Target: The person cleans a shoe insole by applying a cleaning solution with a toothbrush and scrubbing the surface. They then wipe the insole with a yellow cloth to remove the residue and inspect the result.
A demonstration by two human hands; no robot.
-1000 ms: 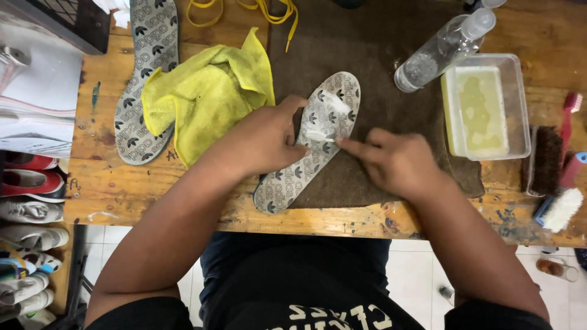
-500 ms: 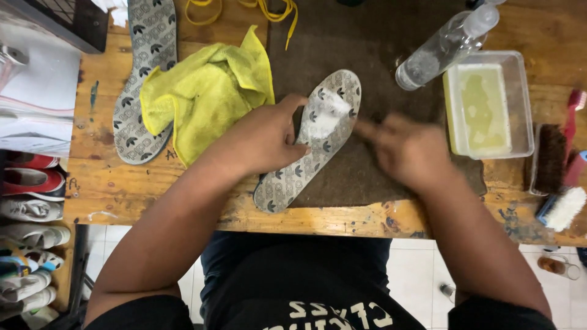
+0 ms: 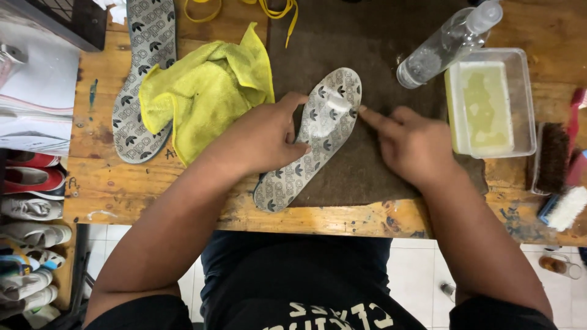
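A grey patterned insole (image 3: pixel 318 137) lies diagonally on a dark brown mat (image 3: pixel 367 171), with a patch of white foam on its upper half. My left hand (image 3: pixel 260 140) presses on the insole's left edge and holds it flat. My right hand (image 3: pixel 413 146) is beside the insole's right edge, its index finger stretched out and touching the rim near the foam. A second matching insole (image 3: pixel 143 79) lies at the left, partly under a yellow cloth (image 3: pixel 205 91).
A clear spray bottle (image 3: pixel 443 43) and a plastic tub (image 3: pixel 489 104) with pale liquid stand at the right. Brushes (image 3: pixel 553 159) lie at the right table edge. Yellow laces (image 3: pixel 244 9) are at the top. Shoes (image 3: pixel 30 177) line a shelf on the left.
My right hand has slid from the insole's middle out to its upper right edge, with the index finger now extended. My left hand has stayed on the insole.
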